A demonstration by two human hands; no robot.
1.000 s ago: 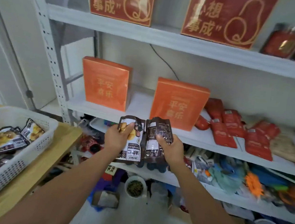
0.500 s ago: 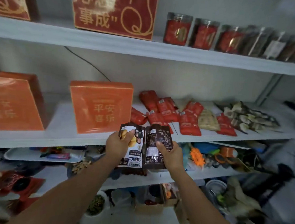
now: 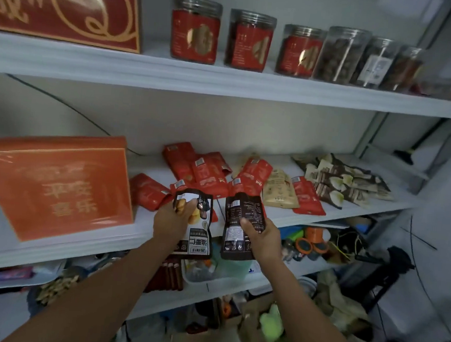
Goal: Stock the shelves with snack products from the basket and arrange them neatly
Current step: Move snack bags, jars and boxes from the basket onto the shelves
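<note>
My left hand grips a dark snack pouch showing its printed front, held upside down in front of the middle shelf. A second dark snack pouch, back label toward me, is gripped by my right hand. Both pouches hang just before the shelf's front edge, a small gap between them. Behind them on the shelf lie several red snack packets, a beige packet and a pile of brown-and-white packets. The basket is out of view.
An orange gift box stands on the middle shelf at left. On the top shelf are a red box and several clear jars. Cluttered lower shelves hold mixed items. A black stand is at right.
My view has swung right along the shelves, so the basket and table have left the frame. Both hands moved right with the pouches, which have drawn slightly apart.
</note>
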